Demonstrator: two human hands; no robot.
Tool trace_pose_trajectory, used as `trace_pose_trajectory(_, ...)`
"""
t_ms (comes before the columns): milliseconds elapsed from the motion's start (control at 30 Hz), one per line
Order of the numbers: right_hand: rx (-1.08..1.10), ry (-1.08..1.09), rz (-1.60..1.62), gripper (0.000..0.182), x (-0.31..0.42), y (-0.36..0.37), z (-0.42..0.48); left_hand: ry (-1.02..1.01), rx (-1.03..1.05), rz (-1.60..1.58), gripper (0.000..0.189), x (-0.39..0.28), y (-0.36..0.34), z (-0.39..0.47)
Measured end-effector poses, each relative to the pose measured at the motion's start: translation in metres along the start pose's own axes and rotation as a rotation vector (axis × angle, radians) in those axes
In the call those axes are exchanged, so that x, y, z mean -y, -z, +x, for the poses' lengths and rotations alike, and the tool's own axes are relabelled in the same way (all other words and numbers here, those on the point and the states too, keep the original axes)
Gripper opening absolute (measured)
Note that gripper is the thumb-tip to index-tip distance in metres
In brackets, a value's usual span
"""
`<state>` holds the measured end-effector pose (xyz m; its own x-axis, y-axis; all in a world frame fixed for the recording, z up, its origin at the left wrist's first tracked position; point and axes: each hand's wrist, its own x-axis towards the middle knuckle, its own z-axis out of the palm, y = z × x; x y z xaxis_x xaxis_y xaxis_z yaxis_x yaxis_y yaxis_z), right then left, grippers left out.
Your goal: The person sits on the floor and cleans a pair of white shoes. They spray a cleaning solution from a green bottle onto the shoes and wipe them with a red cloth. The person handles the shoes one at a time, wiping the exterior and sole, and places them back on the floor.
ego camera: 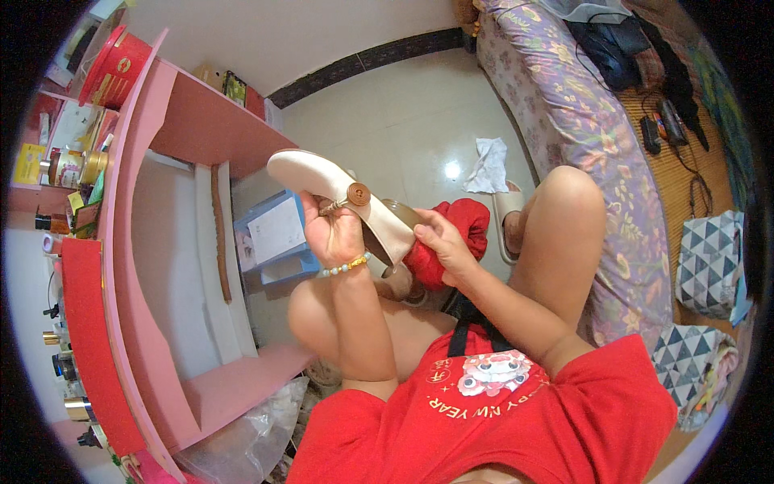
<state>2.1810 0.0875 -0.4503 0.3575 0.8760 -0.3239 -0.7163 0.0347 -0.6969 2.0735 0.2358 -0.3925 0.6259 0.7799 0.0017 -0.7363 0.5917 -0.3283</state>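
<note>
A cream-coloured shoe (381, 221) with a round brown button is held up before me, toe pointing to the upper left. My left hand (335, 233), a beaded bracelet at its wrist, grips the shoe's side and strap near the button. At the heel end, the fingers of my right hand (444, 242) hold the edge of the shoe. Its brownish sole or heel shows partly behind the upper. Bunched red fabric (468, 224) lies just behind my right hand; what it rests on is hidden.
A pink shelf unit (136, 242) with jars and bottles stands at the left. Near it on the floor is a blue container (284, 242) with paper. A white cloth (488, 163) lies by my slippered foot. The bed (580, 151) runs along the right, with folded patterned fabric (710, 266).
</note>
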Motion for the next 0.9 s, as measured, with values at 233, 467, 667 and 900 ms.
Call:
trace_pose_trajectory(233,0.104,0.130,0.010,0.052,0.026,-0.010,0.003,-0.219,-0.057,0.998,0.047,0.036,0.002,-0.011)
trace_pose_trajectory(467,0.026,0.258,-0.186,0.047,0.053,0.000,0.012,-0.480,-0.079,1.437,0.034,0.056,0.021,-0.010)
trace_pose_trajectory(667,0.090,0.337,0.010,0.016,0.101,-0.019,-0.006,-0.772,-0.035,2.022,0.039,0.055,0.030,-0.008)
trace_pose_trajectory(900,0.124,0.960,-0.926,0.018,0.104,-0.075,0.009,-0.613,0.147,2.028,0.033,0.076,0.033,-0.022)
